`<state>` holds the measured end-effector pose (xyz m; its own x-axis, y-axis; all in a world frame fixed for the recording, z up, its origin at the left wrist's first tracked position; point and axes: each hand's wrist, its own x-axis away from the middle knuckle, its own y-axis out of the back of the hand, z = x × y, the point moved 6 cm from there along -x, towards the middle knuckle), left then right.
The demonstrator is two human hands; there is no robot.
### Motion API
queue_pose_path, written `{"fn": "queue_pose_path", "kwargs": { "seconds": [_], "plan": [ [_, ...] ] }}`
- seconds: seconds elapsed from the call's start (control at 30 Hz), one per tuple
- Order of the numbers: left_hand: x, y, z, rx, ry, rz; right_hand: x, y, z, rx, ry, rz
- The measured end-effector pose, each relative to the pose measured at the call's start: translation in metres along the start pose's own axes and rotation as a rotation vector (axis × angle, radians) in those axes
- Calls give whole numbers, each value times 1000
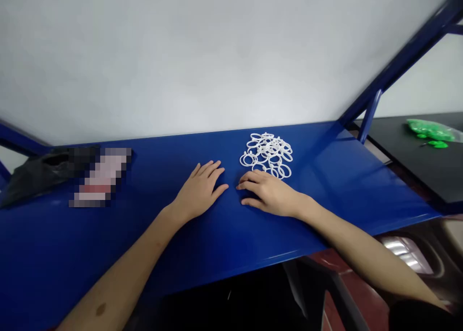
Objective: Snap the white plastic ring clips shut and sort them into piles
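Observation:
My left hand (198, 191) lies flat on the blue table (217, 244), fingers spread and holding nothing. To its right, my right hand (267, 192) rests on the same surface with its fingers loosely bent and apart, and I see nothing in its grasp. Just beyond the right hand is a loose pile of white plastic rings (267, 152), several overlapping, each with a small knob. The knuckles of the right hand are close to the near edge of the pile, and whether they touch it I cannot tell.
At the left lie a black plastic bag (36, 174) and a blurred-out flat item (104, 174). A blue metal frame (369, 116) rises at the right. Past it, a dark table (408, 162) bears a bag of bright green pieces (430, 128). A pale wall (181, 56) stands behind.

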<state>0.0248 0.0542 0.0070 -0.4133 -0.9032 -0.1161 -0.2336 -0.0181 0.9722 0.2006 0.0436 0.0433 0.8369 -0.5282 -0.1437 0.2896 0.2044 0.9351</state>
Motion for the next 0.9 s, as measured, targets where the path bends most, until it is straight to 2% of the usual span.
{"fn": "queue_pose_path", "kwargs": {
  "seconds": [0.27,0.37,0.47,0.57,0.73,0.9],
  "plan": [
    [1,1,-1,-15,4,21,-1,1,-3,15,9,-30],
    [0,1,-1,-9,10,26,-2,8,-13,105,-21,-129],
    [0,2,-1,25,2,19,0,18,-29,212,-104,-259],
    [-1,2,0,43,-3,14,3,24,-45,271,-187,-327],
    [-1,2,1,48,-13,-6,6,25,-58,254,-225,-340],
    [-1,2,-1,39,3,21,3,20,-53,292,-193,-287]
  ]
}}
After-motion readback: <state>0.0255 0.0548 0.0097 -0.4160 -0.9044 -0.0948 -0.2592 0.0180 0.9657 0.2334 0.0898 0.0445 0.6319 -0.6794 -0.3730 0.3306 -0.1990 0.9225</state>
